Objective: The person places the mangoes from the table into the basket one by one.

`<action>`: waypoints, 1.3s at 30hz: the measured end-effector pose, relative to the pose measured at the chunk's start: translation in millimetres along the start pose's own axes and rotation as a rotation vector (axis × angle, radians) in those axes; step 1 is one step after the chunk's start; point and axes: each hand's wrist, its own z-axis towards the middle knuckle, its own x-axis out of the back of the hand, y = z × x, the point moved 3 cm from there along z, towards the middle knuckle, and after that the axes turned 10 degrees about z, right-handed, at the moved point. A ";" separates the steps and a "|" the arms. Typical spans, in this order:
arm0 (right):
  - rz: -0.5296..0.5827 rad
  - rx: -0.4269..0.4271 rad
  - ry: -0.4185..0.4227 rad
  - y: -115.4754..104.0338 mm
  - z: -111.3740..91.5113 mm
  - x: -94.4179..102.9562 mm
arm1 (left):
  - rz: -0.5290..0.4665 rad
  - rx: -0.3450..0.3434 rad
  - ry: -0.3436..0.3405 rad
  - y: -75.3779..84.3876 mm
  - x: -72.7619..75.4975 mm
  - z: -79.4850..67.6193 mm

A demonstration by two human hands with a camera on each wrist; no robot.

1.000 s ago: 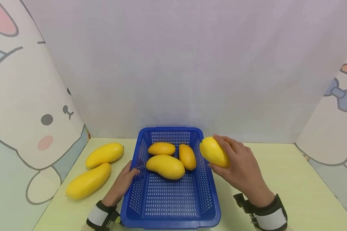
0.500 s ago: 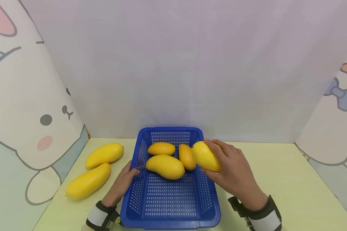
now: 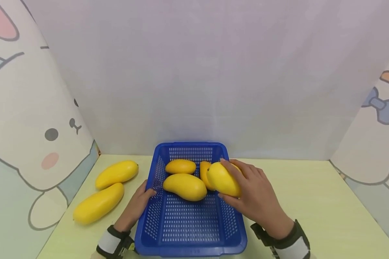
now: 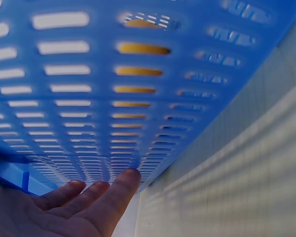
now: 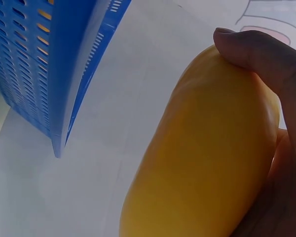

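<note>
My right hand (image 3: 253, 194) grips a yellow mango (image 3: 224, 180) above the right wall of a blue perforated basket (image 3: 191, 251); in the right wrist view the thumb lies over one end of that mango (image 5: 202, 148). My left hand (image 3: 137, 205) holds the basket's left rim, thumb over the edge, while its fingers (image 4: 119, 192) lie along the outer wall. Inside the basket are a large mango (image 3: 185, 187), an orange-yellow mango (image 3: 180, 167) at the back, and another mango (image 3: 205, 172) partly hidden behind the held one.
Two long yellow mangoes lie on the pale table left of the basket, one farther back (image 3: 117, 174) and one nearer (image 3: 98, 203). A white backdrop (image 3: 194, 79) rises behind the basket. Cartoon-printed panels (image 3: 35, 144) stand at both sides.
My right hand has carried its mango leftward and slightly nearer, from beside the right rim to over the basket, covering part of one mango inside. The left hand and basket stay put.
</note>
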 end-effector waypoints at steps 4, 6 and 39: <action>0.004 0.005 0.004 -2.3 0.7 -0.1 | 0.022 0.007 0.006 2.0 1.6 -0.1; 0.002 0.009 0.005 -4.1 0.4 0.2 | 0.025 0.008 0.009 2.5 1.7 0.1; 0.000 0.167 -0.093 -40.9 20.2 -5.2 | 0.008 0.000 0.018 0.2 -0.8 0.2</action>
